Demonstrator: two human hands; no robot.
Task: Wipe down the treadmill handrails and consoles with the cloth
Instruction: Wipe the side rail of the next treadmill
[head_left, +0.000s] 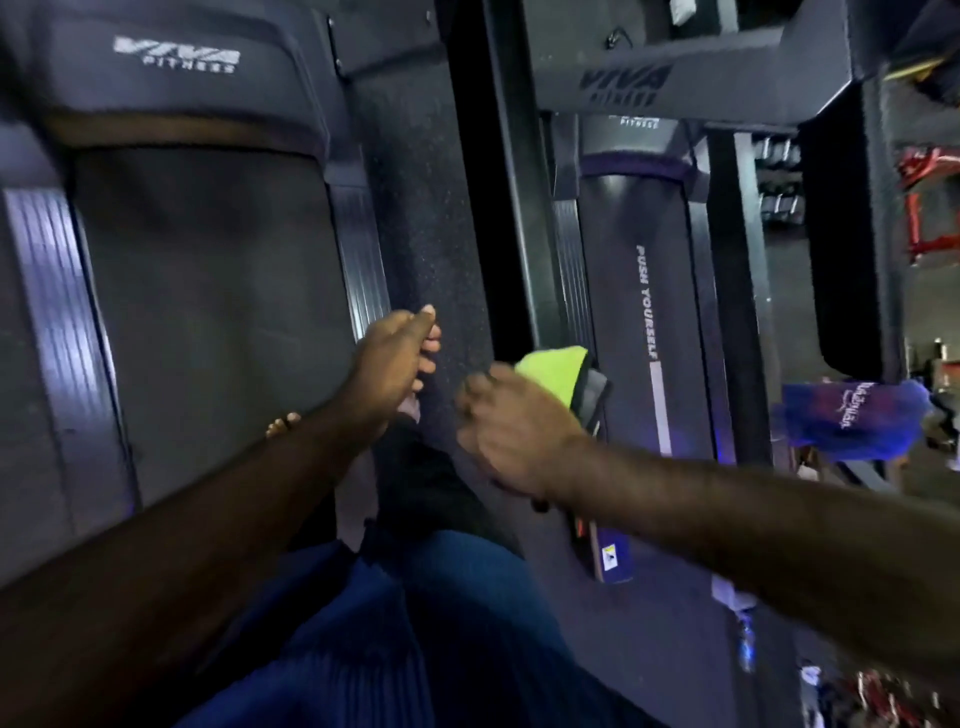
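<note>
- Between the two treadmills, your right hand (514, 426) grips the yellow-green cloth (556, 371), fingers curled round its near edge and knuckles toward the camera.
- That cloth sits bunched over the far end of a dark handrail (602, 405); the rail runs back toward you beneath your right wrist, with a small sticker near its lower end.
- Your right forearm comes in from the right edge, reaching forward and leftward to the rail.
- Your left hand (395, 364) hangs over the speckled floor (426, 208), apart from the cloth, holding nothing; its fingers are loosely curled with the thumb lying along them.
- Your left arm stretches diagonally from the lower-left corner, crossing the edge of the left treadmill (208, 312).
- On that machine you can read "VIVA FITNESS" on the front cover above the grey belt.
- Just beyond the cloth lies the right treadmill (623, 234), its belt printed "PUSH YOURSELF".
- Your blue trousers (415, 623) fill the bottom centre.
- Off to the right, someone in a blue shirt (852, 421) is blurred.
</note>
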